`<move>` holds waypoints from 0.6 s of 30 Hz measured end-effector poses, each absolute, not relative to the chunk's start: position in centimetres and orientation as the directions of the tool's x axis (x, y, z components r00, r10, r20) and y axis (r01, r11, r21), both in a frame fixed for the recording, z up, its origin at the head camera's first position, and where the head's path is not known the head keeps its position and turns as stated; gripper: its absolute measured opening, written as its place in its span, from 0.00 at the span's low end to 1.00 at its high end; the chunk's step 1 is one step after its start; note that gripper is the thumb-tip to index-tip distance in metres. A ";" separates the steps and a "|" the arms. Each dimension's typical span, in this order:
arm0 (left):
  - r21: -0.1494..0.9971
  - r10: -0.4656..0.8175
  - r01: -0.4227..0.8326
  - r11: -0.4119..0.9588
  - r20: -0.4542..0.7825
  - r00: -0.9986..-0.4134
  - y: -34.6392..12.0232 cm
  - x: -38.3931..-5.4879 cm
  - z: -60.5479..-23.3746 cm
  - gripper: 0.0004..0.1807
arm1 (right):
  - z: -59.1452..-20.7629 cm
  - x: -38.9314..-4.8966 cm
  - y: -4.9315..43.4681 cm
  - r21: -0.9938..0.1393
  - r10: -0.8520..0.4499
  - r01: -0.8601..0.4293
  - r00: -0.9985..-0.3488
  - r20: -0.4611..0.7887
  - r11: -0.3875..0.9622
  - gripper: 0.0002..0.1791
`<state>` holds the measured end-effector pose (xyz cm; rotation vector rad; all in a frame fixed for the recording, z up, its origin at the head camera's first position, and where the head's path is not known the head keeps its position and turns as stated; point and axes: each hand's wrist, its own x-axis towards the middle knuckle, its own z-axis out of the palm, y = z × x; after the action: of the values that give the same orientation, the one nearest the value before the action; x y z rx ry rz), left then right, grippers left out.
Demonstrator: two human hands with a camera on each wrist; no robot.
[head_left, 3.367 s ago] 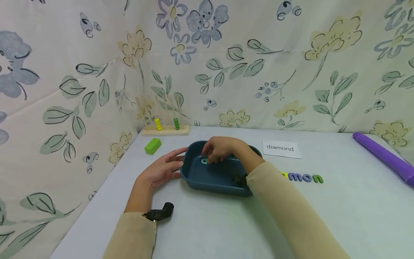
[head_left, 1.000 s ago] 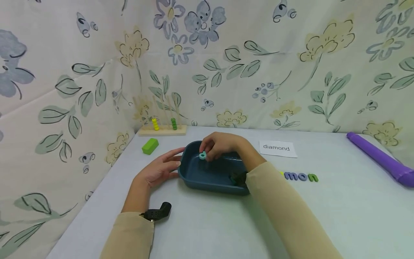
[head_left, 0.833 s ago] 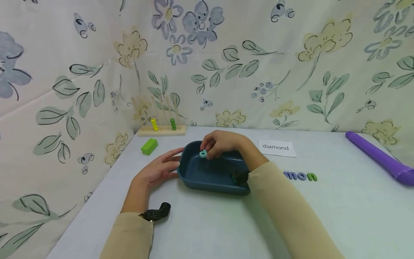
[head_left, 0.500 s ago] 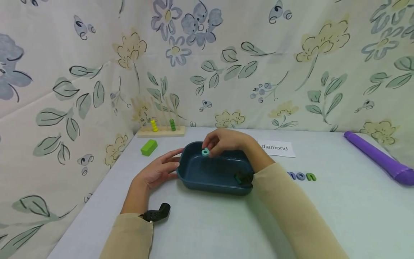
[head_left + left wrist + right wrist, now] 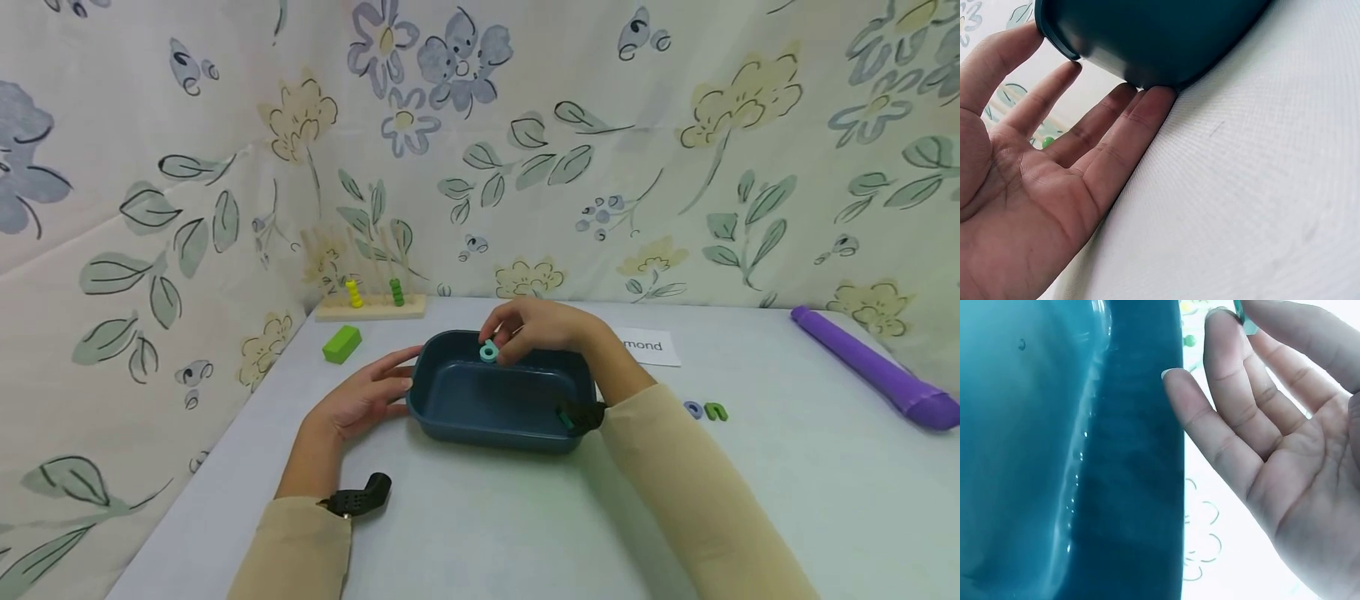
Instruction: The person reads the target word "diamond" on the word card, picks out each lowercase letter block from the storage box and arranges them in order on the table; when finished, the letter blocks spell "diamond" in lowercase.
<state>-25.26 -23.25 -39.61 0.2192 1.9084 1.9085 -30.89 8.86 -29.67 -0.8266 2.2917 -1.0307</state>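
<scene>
In the head view, my right hand pinches a small teal letter d over the far side of a dark blue plastic basin. Only an edge of the teal letter shows at the fingertips in the right wrist view. My left hand stays at the basin's left end. Seen from the left wrist, its fingers are extended and their tips touch the outer wall of the basin. The right sleeve covers part of the table beyond the basin.
Right of the basin lie a purple letter o and a green letter n. Behind them is a white word card, partly hidden by my right arm. A wooden bead rack, green block and purple roll stand further out.
From low in the basin, the teal letter has come up in my right hand and moved right. My right arm now covers more of the letter row and card. The left hand stays at the basin.
</scene>
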 end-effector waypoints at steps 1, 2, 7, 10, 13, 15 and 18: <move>0.981 0.407 -0.189 0.038 -0.187 -0.894 -23.3 -25.3 -39.6 0.37 | -29.6 -30.8 9.0 -0.788 -0.694 -0.318 -0.697 -0.182 0.527 0.21; 0.981 0.408 -0.190 0.037 -0.188 -0.893 -23.3 -25.3 -39.6 0.37 | -29.4 -30.6 9.1 -0.793 -0.692 -0.313 -0.699 -0.181 0.523 0.21; 0.981 0.412 -0.192 0.034 -0.189 -0.891 -23.4 -25.3 -39.7 0.37 | -29.0 -30.1 9.7 -0.812 -0.680 -0.294 -0.714 -0.165 0.505 0.23; 0.981 0.416 -0.192 0.032 -0.188 -0.890 -23.4 -25.3 -39.7 0.37 | -28.8 -29.7 10.0 -0.812 -0.674 -0.292 -0.721 -0.160 0.506 0.24; 0.981 0.418 -0.193 0.032 -0.188 -0.889 -23.4 -25.3 -39.8 0.37 | -28.7 -29.5 10.3 -0.806 -0.666 -0.300 -0.731 -0.149 0.510 0.24; 0.981 0.419 -0.192 0.035 -0.189 -0.888 -23.4 -25.3 -39.8 0.37 | -28.7 -29.4 10.5 -0.805 -0.662 -0.306 -0.737 -0.137 0.508 0.23; 0.981 0.417 -0.189 0.036 -0.187 -0.890 -23.5 -25.3 -39.8 0.37 | -28.8 -29.2 10.9 -0.809 -0.657 -0.310 -0.745 -0.119 0.499 0.22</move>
<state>-25.35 -23.45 -39.80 0.2297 1.8953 1.9068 -29.18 10.91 -28.81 -0.8002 2.3324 -1.1376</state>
